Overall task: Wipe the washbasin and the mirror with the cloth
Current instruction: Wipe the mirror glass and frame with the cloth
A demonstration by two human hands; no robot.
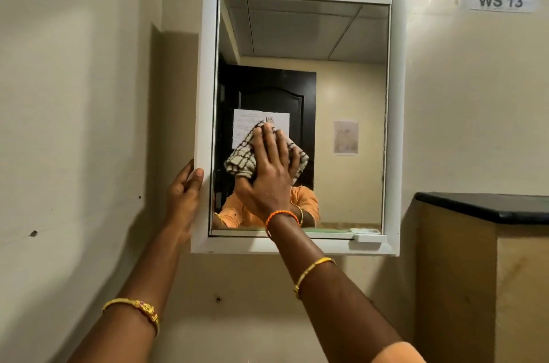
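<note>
Right forearm: nearest the lens, reaching up from the lower right, with a thin gold bangle (312,272) and an orange thread band (282,217) at the wrist.
Right hand (271,175): fingers spread flat, pressing the cream cloth with dark checks (240,154) against the glass, low and left of centre; a flat palm likely spreads the pressure.
Left hand (182,193): fingers curled around the lower left edge of the white frame (205,101), probably steadying it against the push.
Mirror (341,89): rectangular wall-mounted glass, being wiped.
Washbasin: out of view.
Writing: white paper label (500,0) at the wall's upper right reads "WS 13"; reflected notices illegible.
</note>
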